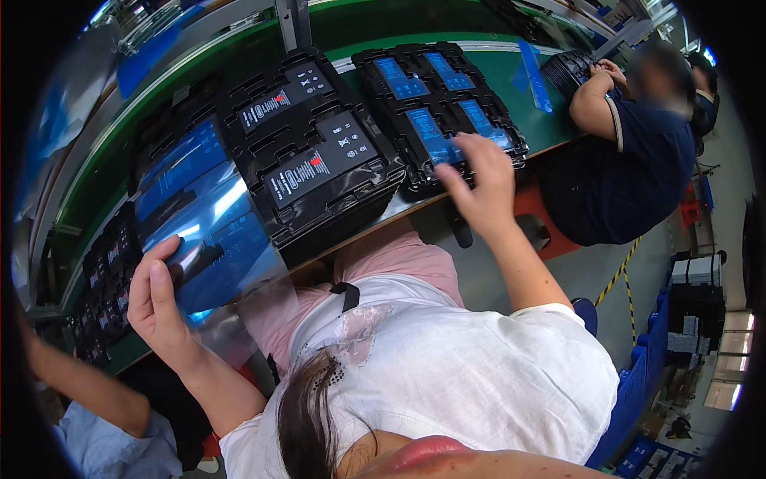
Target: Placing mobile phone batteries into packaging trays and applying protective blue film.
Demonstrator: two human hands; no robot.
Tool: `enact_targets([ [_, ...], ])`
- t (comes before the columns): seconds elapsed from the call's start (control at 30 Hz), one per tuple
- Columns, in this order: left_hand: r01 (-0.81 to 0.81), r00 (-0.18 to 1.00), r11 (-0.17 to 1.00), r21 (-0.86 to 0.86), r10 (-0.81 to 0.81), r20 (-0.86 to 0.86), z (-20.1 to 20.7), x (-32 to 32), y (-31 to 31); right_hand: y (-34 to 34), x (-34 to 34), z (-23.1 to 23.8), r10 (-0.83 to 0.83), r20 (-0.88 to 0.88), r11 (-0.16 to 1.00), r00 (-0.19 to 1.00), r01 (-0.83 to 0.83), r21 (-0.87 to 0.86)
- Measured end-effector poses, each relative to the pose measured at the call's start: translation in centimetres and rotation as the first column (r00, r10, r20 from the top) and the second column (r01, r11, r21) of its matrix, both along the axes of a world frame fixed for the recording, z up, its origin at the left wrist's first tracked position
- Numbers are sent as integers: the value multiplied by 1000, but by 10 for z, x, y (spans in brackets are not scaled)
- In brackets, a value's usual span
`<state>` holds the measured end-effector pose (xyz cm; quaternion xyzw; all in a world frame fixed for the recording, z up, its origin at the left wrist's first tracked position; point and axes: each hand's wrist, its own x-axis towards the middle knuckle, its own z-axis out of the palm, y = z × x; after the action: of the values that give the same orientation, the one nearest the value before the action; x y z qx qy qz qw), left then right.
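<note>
My left hand (pixel 163 307) is at the near left edge of the bench, its fingers closed on the edge of a shiny see-through plastic film (pixel 227 207). Through the film, blue-faced battery packs in a black tray show. Over the right-hand black tray (pixel 419 172), my right hand (pixel 487 188) has thumb and fingers apart with nothing between them. Beneath its fingertips lies a blue-faced battery pack (pixel 427 132); whether they touch is hard to tell. Between my hands, a stack of black trays holds dark battery packs (pixel 319 160) with white print and a red mark.
A green bench top (pixel 511 96) runs behind the trays, with a strip of blue film (pixel 535 76) on it. On the right, a co-worker (pixel 630 152) in dark blue handles another black tray (pixel 566 72). Another person's arm (pixel 88 391) reaches in at lower left, near more trays.
</note>
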<state>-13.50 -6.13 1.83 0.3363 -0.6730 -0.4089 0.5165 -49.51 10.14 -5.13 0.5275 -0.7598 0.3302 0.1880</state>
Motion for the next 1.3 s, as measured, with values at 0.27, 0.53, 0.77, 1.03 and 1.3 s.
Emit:
enact_targets([
  [0.27, 0, 998, 1000, -14, 1, 67, 2, -1, 2, -6, 25, -38, 14, -129, 987, 992, 7, 158],
  [0.53, 50, 998, 998, 34, -51, 23, 4, 1, -1, -6, 11, -32, 115, -173, 984, 978, -89, 153],
  [0.77, 280, 958, 960, -6, -279, -62, 21, -19, 7, -36, 17, 41, 399, -56, 821, 915, -384, -422],
  [1.03, 270, 958, 959, -82, -277, -81, 26, -40, 37, -94, 105, 92, 832, -134, 546, 539, -837, 25],
  [1.3, 264, 959, 964, 21, -265, 102, 28, 2, 36, -97, 116, 89, 966, -106, 210, 235, -956, -205],
])
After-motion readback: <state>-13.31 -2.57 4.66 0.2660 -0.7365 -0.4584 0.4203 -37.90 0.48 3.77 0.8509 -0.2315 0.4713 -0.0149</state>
